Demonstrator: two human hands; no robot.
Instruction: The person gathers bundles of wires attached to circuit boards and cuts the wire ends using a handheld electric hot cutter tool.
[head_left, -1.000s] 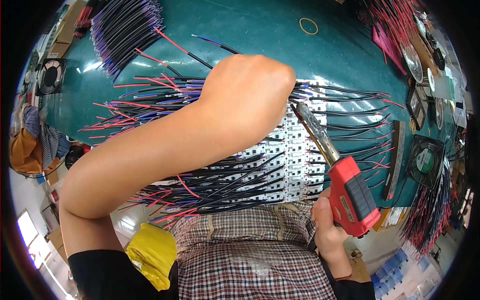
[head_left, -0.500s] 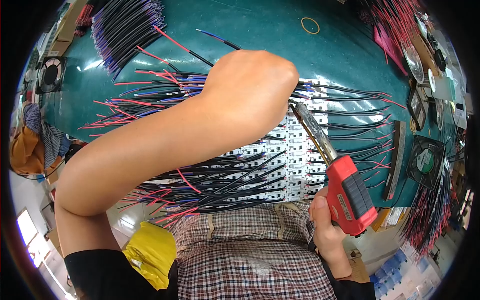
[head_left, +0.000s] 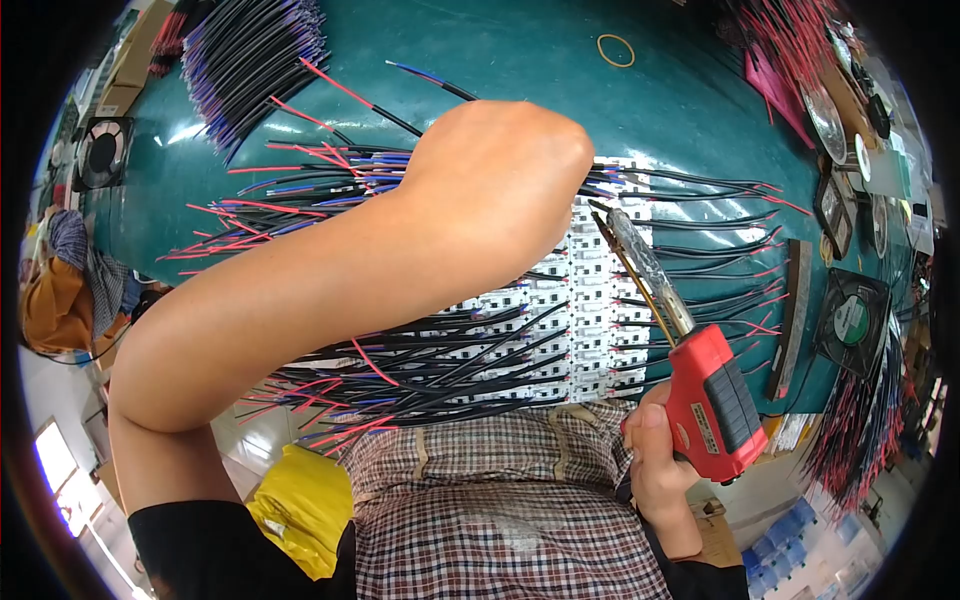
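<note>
My left hand (head_left: 495, 190) reaches over the white circuit boards (head_left: 590, 300) with its back to me, curled closed. Its fingertips are hidden; a black wire (head_left: 397, 118) with split red and blue ends comes out from under its far edge. In my right hand (head_left: 660, 450) is a red soldering gun (head_left: 712, 405), gripped by its handle. A thin brass tube runs along its metal barrel (head_left: 645, 258). The gun's tip points up and left, just right of my left hand and over the boards. Black wires with red and blue ends fan out from both sides of the boards.
A bundle of black wires (head_left: 250, 70) lies at the far left of the green table (head_left: 480, 50). A rubber band (head_left: 615, 50) lies at the back. Fans stand at left (head_left: 101, 153) and right (head_left: 852, 318). A dark bar (head_left: 791, 320) lies by the right-hand wires.
The soldering gun in my right hand has moved slightly right and down, its tip drawing away from my left hand. My left hand has stayed nearly in place.
</note>
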